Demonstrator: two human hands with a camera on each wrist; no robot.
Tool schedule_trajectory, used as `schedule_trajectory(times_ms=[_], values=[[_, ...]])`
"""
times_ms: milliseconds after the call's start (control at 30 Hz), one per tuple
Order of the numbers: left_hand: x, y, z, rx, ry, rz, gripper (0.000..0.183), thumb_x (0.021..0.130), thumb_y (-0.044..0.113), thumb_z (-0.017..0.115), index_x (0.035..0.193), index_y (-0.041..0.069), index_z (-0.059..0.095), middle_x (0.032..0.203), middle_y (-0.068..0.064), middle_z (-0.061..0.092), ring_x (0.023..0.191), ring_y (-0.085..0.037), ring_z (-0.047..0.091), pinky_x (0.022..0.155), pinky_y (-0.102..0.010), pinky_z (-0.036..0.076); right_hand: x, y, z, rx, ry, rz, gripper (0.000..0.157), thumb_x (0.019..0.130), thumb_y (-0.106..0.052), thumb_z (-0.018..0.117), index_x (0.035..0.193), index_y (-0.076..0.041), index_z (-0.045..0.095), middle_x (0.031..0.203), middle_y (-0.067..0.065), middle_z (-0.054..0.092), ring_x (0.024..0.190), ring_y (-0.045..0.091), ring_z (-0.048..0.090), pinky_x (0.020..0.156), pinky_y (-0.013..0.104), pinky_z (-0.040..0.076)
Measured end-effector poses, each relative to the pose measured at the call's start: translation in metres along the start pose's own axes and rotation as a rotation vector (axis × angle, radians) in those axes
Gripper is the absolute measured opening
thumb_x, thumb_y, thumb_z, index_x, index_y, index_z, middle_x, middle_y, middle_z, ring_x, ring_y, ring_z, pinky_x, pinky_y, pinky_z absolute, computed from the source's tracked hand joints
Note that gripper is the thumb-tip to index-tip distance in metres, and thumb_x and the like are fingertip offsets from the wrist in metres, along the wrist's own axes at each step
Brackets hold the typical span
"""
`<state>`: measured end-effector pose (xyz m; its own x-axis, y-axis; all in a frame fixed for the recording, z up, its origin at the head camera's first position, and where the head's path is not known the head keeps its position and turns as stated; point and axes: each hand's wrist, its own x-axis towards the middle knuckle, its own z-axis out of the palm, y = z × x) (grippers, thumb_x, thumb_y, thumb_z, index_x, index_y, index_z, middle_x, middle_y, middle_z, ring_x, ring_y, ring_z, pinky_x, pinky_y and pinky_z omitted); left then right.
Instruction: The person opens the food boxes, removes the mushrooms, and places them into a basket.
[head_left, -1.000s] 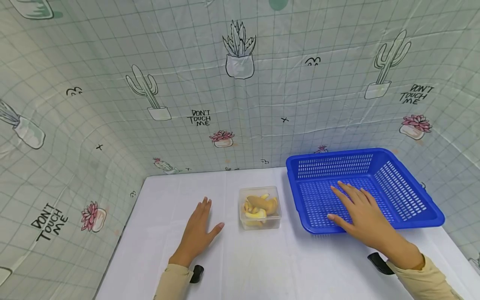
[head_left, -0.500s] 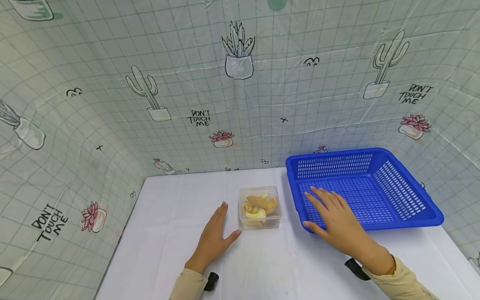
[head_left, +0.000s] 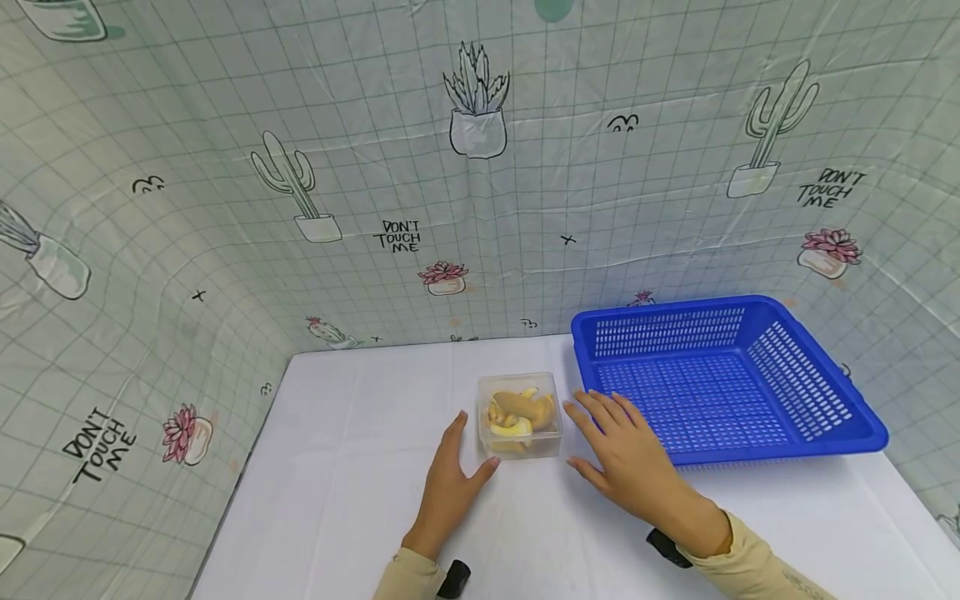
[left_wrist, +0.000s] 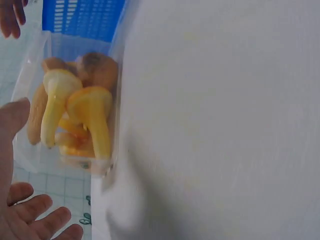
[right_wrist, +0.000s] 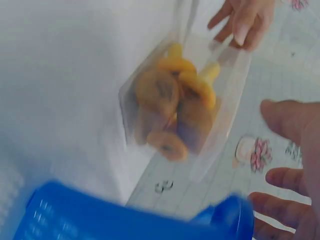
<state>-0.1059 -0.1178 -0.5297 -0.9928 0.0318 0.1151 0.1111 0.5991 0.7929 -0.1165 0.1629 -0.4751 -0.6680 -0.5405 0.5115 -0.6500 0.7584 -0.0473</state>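
A clear plastic box stands on the white table, holding several yellow and brown mushrooms. My left hand is just left of the box, thumb and fingers spread, with a small gap to its wall. On the other side my right hand hovers beside the box, its fingers loosely spread and its fingertips close to the right wall. In the right wrist view the right thumb and fingers are apart with nothing between them. Neither hand clearly touches the box.
A blue perforated plastic basket sits at the right rear of the table, its left front corner partly behind my right hand. Behind and beside the white table hangs a grid-patterned curtain with cactus drawings.
My right hand has moved left, from over the basket to beside the box. The left hand has moved right toward the box. Box and basket have stayed in place.
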Motion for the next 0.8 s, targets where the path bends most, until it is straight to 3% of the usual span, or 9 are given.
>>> schedule_trajectory(times_ms=[133, 333, 600, 800], values=[[0.0, 0.002, 0.007, -0.096, 0.032, -0.015, 0.082, 0.093, 0.022, 0.084, 0.159, -0.001, 0.04, 0.161, -0.024, 0.044, 0.148, -0.044, 0.043, 0.118, -0.057, 0.041, 0.008, -0.011, 0.008, -0.011, 0.046, -0.019, 0.079, 0.069, -0.022, 0.099, 0.136, -0.001, 0.064, 0.14, 0.021, 0.064, 0.125, 0.04, 0.062, 0.109, 0.06, 0.048], [0.001, 0.001, 0.015, -0.218, 0.076, 0.002, 0.078, 0.09, 0.014, 0.086, 0.154, -0.005, 0.045, 0.156, -0.026, 0.049, 0.141, -0.045, 0.051, 0.111, -0.052, 0.05, 0.02, -0.025, 0.019, -0.028, 0.078, -0.024, 0.077, 0.062, -0.017, 0.103, 0.128, -0.002, 0.067, 0.135, 0.018, 0.067, 0.121, 0.037, 0.064, 0.107, 0.054, 0.05], [0.005, 0.003, 0.02, -0.409, 0.091, -0.021, 0.071, 0.088, 0.002, 0.085, 0.15, -0.005, 0.05, 0.153, -0.028, 0.051, 0.137, -0.047, 0.055, 0.108, -0.049, 0.053, 0.032, -0.037, 0.032, 0.006, 0.124, -0.027, 0.072, 0.061, -0.009, 0.102, 0.125, -0.002, 0.069, 0.127, 0.016, 0.07, 0.116, 0.036, 0.066, 0.102, 0.049, 0.054], [0.007, 0.002, 0.024, -0.455, 0.096, -0.033, 0.068, 0.088, -0.001, 0.083, 0.148, -0.008, 0.051, 0.148, -0.031, 0.054, 0.135, -0.047, 0.056, 0.107, -0.047, 0.054, 0.037, -0.041, 0.042, 0.0, 0.14, -0.03, 0.062, 0.065, -0.008, 0.1, 0.12, -0.002, 0.071, 0.122, 0.015, 0.072, 0.113, 0.035, 0.068, 0.098, 0.047, 0.057]])
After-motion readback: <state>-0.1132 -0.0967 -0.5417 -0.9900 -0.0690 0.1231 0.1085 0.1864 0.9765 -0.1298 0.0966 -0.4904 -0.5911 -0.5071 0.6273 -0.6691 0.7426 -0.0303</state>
